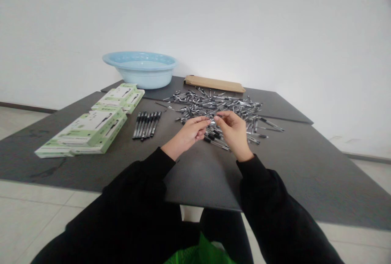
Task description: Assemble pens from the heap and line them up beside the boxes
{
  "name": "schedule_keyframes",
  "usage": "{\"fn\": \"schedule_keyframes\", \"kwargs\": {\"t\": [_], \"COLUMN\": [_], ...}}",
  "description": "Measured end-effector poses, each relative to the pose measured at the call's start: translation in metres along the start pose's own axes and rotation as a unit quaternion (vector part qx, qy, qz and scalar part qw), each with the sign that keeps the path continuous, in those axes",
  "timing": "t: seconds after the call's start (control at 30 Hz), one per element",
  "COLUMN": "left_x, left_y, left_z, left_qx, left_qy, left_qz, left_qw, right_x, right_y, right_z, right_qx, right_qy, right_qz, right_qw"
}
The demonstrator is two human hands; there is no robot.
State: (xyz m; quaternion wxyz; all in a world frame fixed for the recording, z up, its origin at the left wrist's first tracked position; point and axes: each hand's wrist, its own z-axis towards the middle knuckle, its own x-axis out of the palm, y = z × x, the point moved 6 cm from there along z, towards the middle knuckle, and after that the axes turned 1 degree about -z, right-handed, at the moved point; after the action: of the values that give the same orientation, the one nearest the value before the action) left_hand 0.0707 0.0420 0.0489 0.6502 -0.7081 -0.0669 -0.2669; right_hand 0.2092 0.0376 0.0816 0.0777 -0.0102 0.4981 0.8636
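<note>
Pale, bare plaster wall (275,19) rises behind a broad, dark grey, flat table (305,174), whose near edge runs just in front of the person's lap. Largest on it is a loose, tangled heap of slim, clear plastic pens with black parts (220,103), spread from the middle towards the far edge. By the far left corner stands a round, light-blue plastic basin (143,78). Towards the left edge lie flat, white-and-green cardboard boxes (81,127), stacked and overlapping; whether they are filled cannot be told. Near the far edge, behind the heap, rests a long, flat, brown cardboard piece (214,84).

Between boxes and heap, a short row of clear, black-ended pens (147,123) lies side by side, pointing roughly towards the near edge. Judging by this, only a small share is set in order, and most pens remain jumbled.

Both forearms, in black cloth sleeves (134,190), reach in over the near edge and converge at the heap's near side. The left hand (191,132) and the right hand (233,131) meet almost fingertip to fingertip, fingers curled, each pinching with thumb and forefinger a small, clear, slim piece (213,121), too blurred to identify exactly.
</note>
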Motion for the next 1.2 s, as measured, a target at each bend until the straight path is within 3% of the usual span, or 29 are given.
{"fn": "schedule_keyframes", "kwargs": {"t": [0.13,0.3,0.5,0.63,0.77,1.07,1.2], "left_x": [0.003,0.006,0.006,0.006,0.006,0.003,0.006], "left_y": [0.009,0.013,0.016,0.014,0.013,0.016,0.017], "left_z": [-0.001,-0.001,-0.002,-0.002,-0.003,-0.002,-0.004], "left_qx": [-0.073,-0.074,-0.143,-0.149,-0.149,-0.157,-0.163], "left_qy": [0.009,0.03,0.065,0.073,0.072,0.061,0.062], "left_qz": [-0.044,-0.08,-0.175,-0.202,-0.195,-0.167,-0.155], "left_qw": [0.996,0.994,0.972,0.965,0.967,0.972,0.972], "right_x": [0.0,0.002,-0.004,0.007,0.003,0.01,0.005], "right_y": [0.003,0.012,0.027,0.024,0.02,0.022,0.015], "right_z": [0.0,-0.003,-0.012,-0.015,-0.01,-0.01,-0.007], "right_qx": [-0.032,-0.085,-0.198,-0.244,-0.23,-0.218,-0.152], "right_qy": [0.016,0.038,-0.045,0.009,-0.004,0.043,0.02], "right_qz": [-0.055,-0.124,-0.2,-0.261,-0.259,-0.243,-0.208], "right_qw": [0.998,0.988,0.959,0.934,0.938,0.944,0.966]}}
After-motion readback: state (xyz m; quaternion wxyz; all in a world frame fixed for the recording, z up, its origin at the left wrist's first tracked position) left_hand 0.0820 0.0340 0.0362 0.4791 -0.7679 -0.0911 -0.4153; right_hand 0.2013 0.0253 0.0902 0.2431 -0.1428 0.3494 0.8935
